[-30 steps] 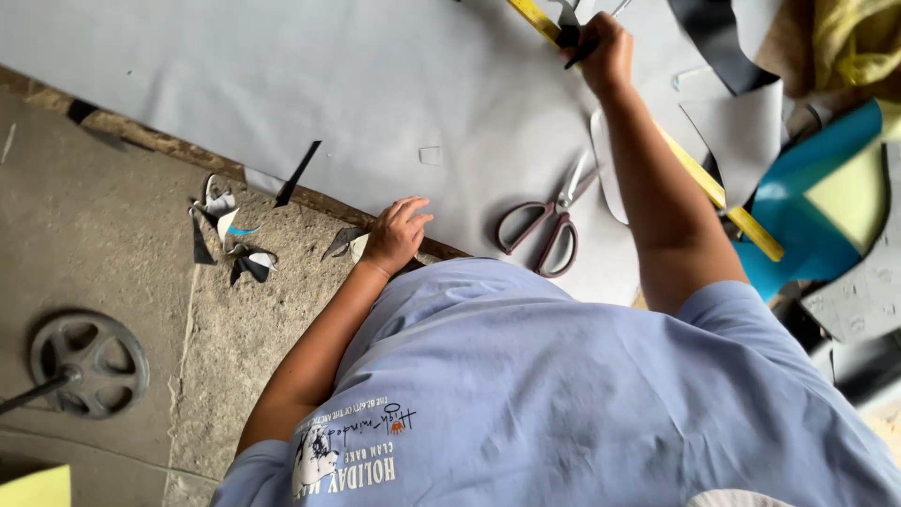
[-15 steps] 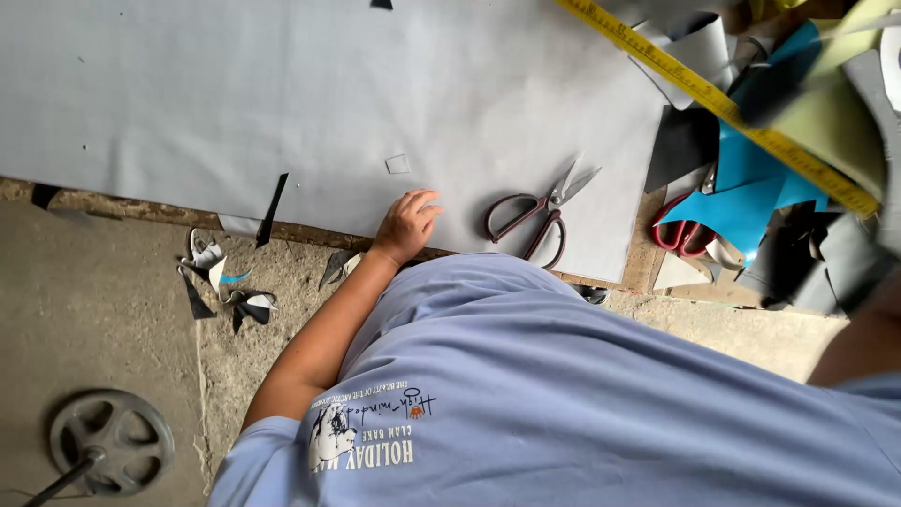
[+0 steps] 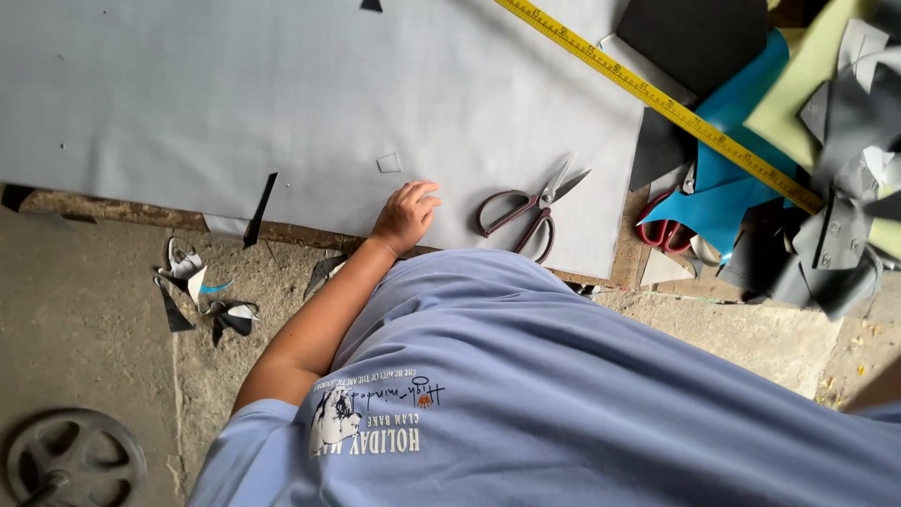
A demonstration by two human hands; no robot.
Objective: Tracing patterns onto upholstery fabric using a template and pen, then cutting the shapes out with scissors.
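My left hand (image 3: 405, 214) rests on the near edge of a large grey sheet (image 3: 282, 103), fingers loosely curled and holding nothing. Just right of it on the sheet lie scissors (image 3: 530, 208) with dark red handles, blades slightly apart. A small square mark (image 3: 389, 162) sits on the sheet just above my fingers. A yellow measuring ruler (image 3: 657, 99) runs diagonally across the sheet's upper right corner. My right hand is out of view. My light blue shirt fills the lower part of the view.
A pile of blue, green, black and grey sheet pieces (image 3: 807, 169) lies at the right, with a second pair of red-handled scissors (image 3: 662, 230) at its edge. Cut scraps (image 3: 202, 296) litter the concrete floor at the left. A metal wheel (image 3: 70, 460) sits at the bottom left.
My right arm, which reached up to the yellow ruler a second ago, has pulled back out of view. My left hand stays on the sheet's edge.
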